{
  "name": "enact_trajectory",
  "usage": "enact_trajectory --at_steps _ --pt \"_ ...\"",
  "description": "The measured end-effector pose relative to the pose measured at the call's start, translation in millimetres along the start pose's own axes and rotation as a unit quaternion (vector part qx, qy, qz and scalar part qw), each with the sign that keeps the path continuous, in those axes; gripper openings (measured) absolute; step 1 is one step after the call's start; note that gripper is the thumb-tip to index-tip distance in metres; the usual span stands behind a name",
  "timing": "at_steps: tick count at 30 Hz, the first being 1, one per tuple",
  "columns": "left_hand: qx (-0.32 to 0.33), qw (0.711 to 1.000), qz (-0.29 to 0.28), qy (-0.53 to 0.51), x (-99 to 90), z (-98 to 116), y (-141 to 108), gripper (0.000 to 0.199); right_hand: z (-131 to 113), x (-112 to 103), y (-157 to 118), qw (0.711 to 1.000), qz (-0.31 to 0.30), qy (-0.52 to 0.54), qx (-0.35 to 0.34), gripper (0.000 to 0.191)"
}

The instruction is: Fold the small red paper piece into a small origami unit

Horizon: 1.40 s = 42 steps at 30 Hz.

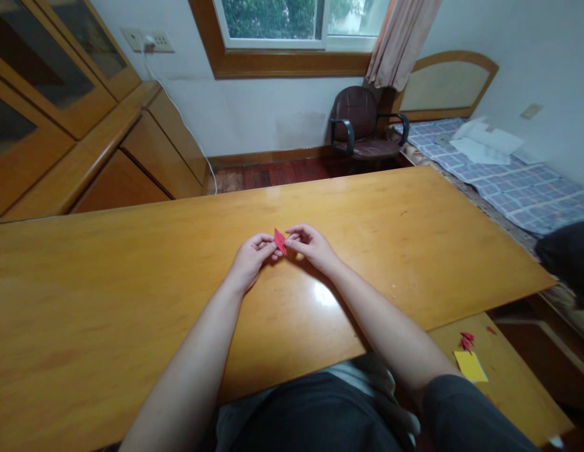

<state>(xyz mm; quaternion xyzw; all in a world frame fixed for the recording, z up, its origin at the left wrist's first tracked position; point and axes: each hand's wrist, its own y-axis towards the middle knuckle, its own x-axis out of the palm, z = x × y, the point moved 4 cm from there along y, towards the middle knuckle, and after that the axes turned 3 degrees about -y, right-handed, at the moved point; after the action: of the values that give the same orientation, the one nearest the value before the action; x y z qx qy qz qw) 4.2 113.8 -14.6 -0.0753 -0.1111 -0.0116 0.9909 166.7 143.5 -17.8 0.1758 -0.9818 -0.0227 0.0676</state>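
Observation:
A small piece of folded red paper (280, 241), pointed at its upper and lower ends, is held between my hands just over the wooden table (145, 282). My left hand (252, 256) pinches its left side with thumb and fingers. From the right, my right hand (312, 247) grips its edge between thumb and fingertips, with the other fingers curled. The fingers hide part of the paper, and its finer folds are too small to make out.
At lower right, a lower surface (517, 389) bears folded red paper pieces (467, 341) and a yellow paper stack (470, 366). Beyond the table stand a brown armchair (360, 122) and a bed (517, 182). A wooden cabinet (103, 150) lines the left, with a white cable (179, 113) beside it.

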Motion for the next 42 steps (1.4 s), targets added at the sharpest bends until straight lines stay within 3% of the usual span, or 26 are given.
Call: enact_trajectory --at_steps 11,15,19,23,26,30,35,42 --pt "0.016 0.997 -0.029 0.069 6.3 -0.9 -1.0 0.028 2.6 -1.6 2.1 0.999 0.006 -0.035 0.008 0.026" --pt "0.078 0.992 0.003 0.102 4.8 -2.2 -0.7 0.037 1.4 -2.5 2.2 0.999 0.003 -0.029 0.02 0.024" --pt "0.176 0.97 0.004 0.165 4.6 0.8 -2.7 0.039 2.2 -4.7 2.1 0.999 -0.005 -0.038 0.029 0.022" --pt "0.265 0.928 -0.038 0.26 9.7 11.4 -8.2 0.015 3.5 -5.5 2.4 0.999 -0.005 -0.023 0.028 0.027" --pt "0.288 0.905 -0.066 0.307 12.5 16.4 -10.8 0.006 4.2 -5.5 3.2 1.0 0.005 0.001 0.028 0.031" --pt "0.306 0.895 -0.058 0.32 11.1 20.5 -11.9 0.006 0.3 -6.1 3.3 1.0 0.019 0.006 0.021 0.032" --pt "0.314 0.897 -0.03 0.309 10.1 25.3 -13.0 0.006 -10.3 -7.0 -0.3 0.999 0.027 -0.015 -0.013 0.026" --pt "0.278 0.929 0.008 0.245 6.3 21.1 -9.6 0.011 -10.0 -4.7 -3.5 0.994 -0.013 -0.073 -0.085 0.021"
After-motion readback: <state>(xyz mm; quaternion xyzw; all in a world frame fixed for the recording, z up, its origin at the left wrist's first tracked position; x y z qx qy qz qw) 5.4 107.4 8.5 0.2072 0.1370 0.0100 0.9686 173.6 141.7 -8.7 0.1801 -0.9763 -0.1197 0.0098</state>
